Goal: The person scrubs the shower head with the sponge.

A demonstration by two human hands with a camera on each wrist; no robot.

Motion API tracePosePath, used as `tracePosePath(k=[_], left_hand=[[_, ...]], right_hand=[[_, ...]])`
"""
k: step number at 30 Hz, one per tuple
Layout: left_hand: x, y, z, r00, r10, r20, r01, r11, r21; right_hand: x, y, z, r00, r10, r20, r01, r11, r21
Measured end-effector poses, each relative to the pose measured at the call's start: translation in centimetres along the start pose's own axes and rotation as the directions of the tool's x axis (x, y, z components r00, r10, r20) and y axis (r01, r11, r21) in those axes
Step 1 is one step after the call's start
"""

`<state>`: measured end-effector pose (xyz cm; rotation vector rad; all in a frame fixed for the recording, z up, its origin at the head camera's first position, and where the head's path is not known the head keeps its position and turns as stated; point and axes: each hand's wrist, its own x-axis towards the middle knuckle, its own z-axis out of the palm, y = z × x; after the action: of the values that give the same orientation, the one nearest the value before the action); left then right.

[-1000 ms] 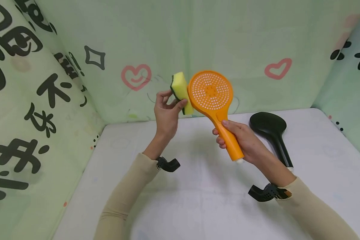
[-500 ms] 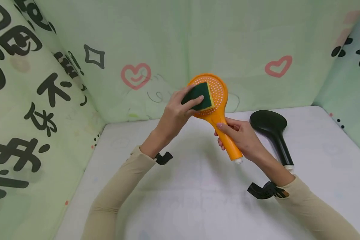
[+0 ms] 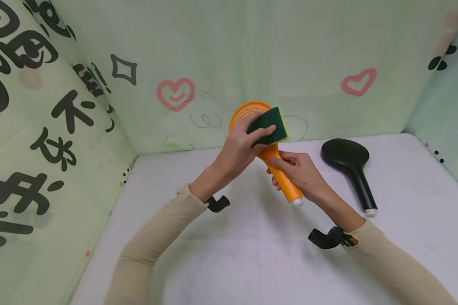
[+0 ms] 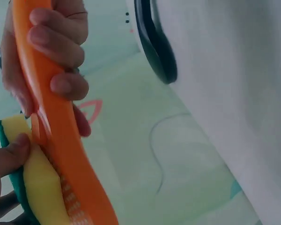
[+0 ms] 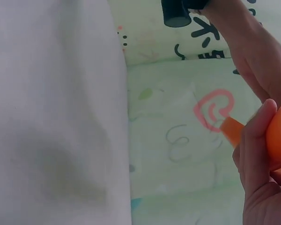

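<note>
In the head view my left hand (image 3: pixel 241 146) grips a green-and-yellow sponge (image 3: pixel 271 127) by its edges. The sponge's yellow side lies against the perforated face of an orange shower head (image 3: pixel 249 111), covering its right part. Lower down, my right hand (image 3: pixel 303 176) holds the shower head's handle, keeping it raised and tilted above the table. Fingers wrapped round the orange handle (image 4: pixel 56 89) show in the left wrist view, with the yellow sponge (image 4: pixel 40 183) touching the holed face. The right wrist view catches only part of the orange shower head (image 5: pixel 278 136) at its right edge.
On the white table (image 3: pixel 236 254), right of my hands, lies a black shower head (image 3: pixel 345 154) with its handle toward me. A green printed cloth (image 3: pixel 290 51) hangs behind the table and along both sides.
My left hand has brought the sponge from beside the shower head onto its face, then across it to the right and slightly down. My right hand still holds the handle.
</note>
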<state>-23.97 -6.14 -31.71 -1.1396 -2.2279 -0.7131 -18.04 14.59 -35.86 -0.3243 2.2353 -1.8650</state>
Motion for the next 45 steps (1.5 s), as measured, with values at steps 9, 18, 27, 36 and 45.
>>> tracePosePath(k=[9,18,27,36,45], left_hand=[[1.5,-3.5,-1.5,0.975,-0.193,-0.109,0.198,0.979,0.038],[1.9,-0.4,-0.4,0.986,-0.032,0.165,0.028,0.999,0.025],[3.5,-4.3,-2.5,0.943,-0.224,0.247,0.220,0.974,0.044],[4.9,-1.5,-3.3,0.824,-0.057,0.563,0.017,0.997,0.077],[4.0,-6.3,-5.0,0.833,-0.213,0.511,0.192,0.977,0.094]], right_hand=[[-0.8,-0.2,-0.4,0.999,0.039,0.002,-0.039,0.995,-0.095],[0.1,0.4,-0.8,0.998,0.048,-0.051,-0.061,0.958,-0.282],[-0.6,0.6,-1.7,0.997,-0.017,-0.072,-0.017,0.900,-0.436],[-0.2,0.8,-1.3,0.996,-0.073,-0.046,0.032,0.808,-0.589],[-0.9,0.6,-1.5,0.989,-0.138,-0.054,0.077,0.789,-0.610]])
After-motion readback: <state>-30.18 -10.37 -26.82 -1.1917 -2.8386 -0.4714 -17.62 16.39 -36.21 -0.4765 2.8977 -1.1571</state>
